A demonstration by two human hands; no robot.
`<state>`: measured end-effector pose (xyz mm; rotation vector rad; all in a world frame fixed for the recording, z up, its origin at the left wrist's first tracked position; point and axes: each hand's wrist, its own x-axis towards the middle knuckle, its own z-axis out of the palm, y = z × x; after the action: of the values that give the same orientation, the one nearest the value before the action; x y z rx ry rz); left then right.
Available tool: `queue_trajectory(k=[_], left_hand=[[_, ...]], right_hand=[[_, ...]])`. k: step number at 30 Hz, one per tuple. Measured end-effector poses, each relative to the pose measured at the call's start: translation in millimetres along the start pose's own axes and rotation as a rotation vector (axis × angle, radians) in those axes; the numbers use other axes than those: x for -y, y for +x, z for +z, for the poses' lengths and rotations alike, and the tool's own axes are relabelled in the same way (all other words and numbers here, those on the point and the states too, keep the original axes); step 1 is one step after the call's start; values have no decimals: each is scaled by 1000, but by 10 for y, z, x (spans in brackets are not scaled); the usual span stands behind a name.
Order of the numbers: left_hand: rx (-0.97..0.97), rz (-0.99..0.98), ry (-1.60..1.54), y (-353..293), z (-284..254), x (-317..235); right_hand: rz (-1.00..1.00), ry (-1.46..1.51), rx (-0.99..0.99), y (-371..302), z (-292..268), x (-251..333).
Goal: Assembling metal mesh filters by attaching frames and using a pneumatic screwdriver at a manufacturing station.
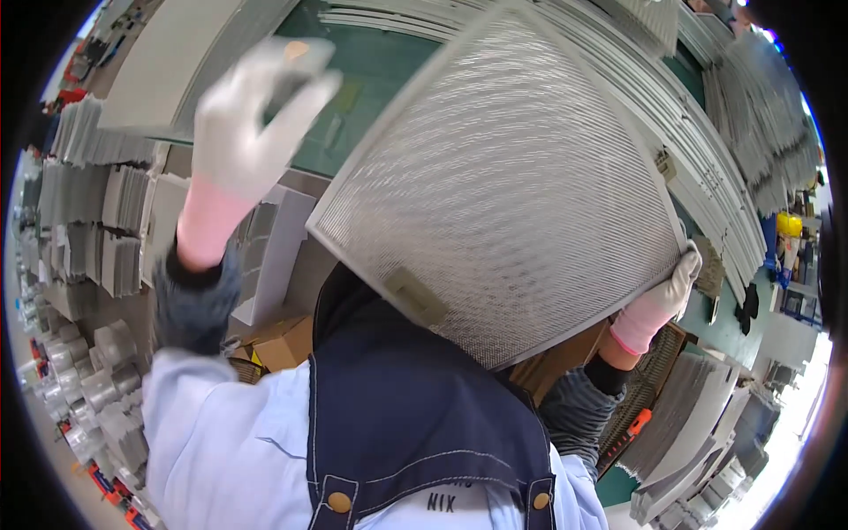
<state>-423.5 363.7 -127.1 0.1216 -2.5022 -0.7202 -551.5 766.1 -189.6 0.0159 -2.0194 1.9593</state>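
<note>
A framed metal mesh panel (503, 185) is tilted in front of my chest, its silvery mesh filling the middle of the view. Near its lower left edge there is a small yellowish patch (415, 296). My right hand (662, 296), in a white and pink glove, grips the panel's right corner, with the fingers partly hidden behind the frame. Off to the panel's left, my left hand (247, 132) is raised and blurred by motion. Its gloved thumb and fingers are apart and curved, with nothing visible between them and a fingertip bare.
Long pale metal strips (707, 168) lie across the green table (367, 84) beyond the panel. Stacks of thin panels (97, 199) stand at the left, more (760, 115) at the far right. A cardboard box (284, 344) and an orange-handled tool (629, 435) are lower down.
</note>
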Motion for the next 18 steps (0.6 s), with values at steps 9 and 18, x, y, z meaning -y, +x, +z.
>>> queue_trajectory(k=[9, 18], left_hand=[[595, -824, -1011, -1765, 1062, -395], [23, -908, -1720, -1324, 1007, -310]], right_hand=[[16, -61, -164, 194, 9, -30], [-33, -104, -278, -11, 322, 199]])
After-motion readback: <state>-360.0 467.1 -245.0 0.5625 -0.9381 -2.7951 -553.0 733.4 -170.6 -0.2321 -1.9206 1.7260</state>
